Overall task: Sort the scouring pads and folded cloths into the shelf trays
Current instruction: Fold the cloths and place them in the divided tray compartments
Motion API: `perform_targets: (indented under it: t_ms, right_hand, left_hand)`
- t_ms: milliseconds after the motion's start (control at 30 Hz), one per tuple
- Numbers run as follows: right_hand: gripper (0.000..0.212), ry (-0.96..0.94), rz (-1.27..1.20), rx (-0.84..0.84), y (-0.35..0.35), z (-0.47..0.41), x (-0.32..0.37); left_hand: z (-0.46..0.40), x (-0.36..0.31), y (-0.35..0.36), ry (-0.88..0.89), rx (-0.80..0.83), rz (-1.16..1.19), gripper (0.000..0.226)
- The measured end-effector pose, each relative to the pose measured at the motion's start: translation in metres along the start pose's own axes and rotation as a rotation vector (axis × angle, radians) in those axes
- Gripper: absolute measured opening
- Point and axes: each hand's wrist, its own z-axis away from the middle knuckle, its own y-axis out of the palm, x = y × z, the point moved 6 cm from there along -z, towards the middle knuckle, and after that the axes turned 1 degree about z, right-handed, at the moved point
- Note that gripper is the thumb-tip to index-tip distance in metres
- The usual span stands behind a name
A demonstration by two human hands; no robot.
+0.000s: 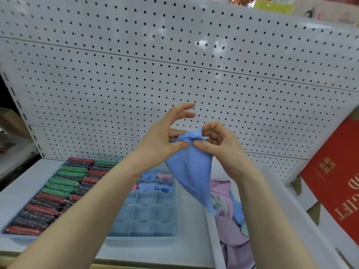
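While my left hand (165, 140) and right hand (219, 144) both pinch the bunched top of the blue cloth (191, 169), it hangs below my fingertips, above the divided tray (147, 216). My left's outer fingers splay wide above the pinch. I judge the risk is a loose fold: if either pinch slips, the cloth drops onto the unsorted pile (231, 220) under my right wrist.

Blue textured cloth (191, 171): bunched at top in my pinch, hanging to a point | divider tray (145, 216): pale blue, rolled cloths in rear cells | scouring pads (56, 193): red, green, black rows, left tray
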Motion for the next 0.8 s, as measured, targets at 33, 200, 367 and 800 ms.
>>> perform_targets:
  t_ms: [33,200,367,800]
  right_hand:
    - [0.038,0.009,-0.009,-0.013,-0.002,-0.001,0.001]
    - [0.015,-0.016,0.024,-0.034,-0.003,-0.002,0.008]
    - [0.014,-0.075,0.05,-0.073,-0.004,-0.006,0.013]
    - [0.004,-0.128,0.08,-0.178,-0.015,-0.017,0.032]
  left_hand:
    - [0.0,-0.002,-0.001,0.001,-0.013,-0.028,0.086]
    - [-0.003,-0.004,-0.007,-0.044,-0.081,-0.124,0.082]
    - [-0.004,0.01,-0.012,-0.21,-0.088,-0.287,0.023]
    - [-0.008,0.022,-0.048,-0.281,-0.268,-0.243,0.013]
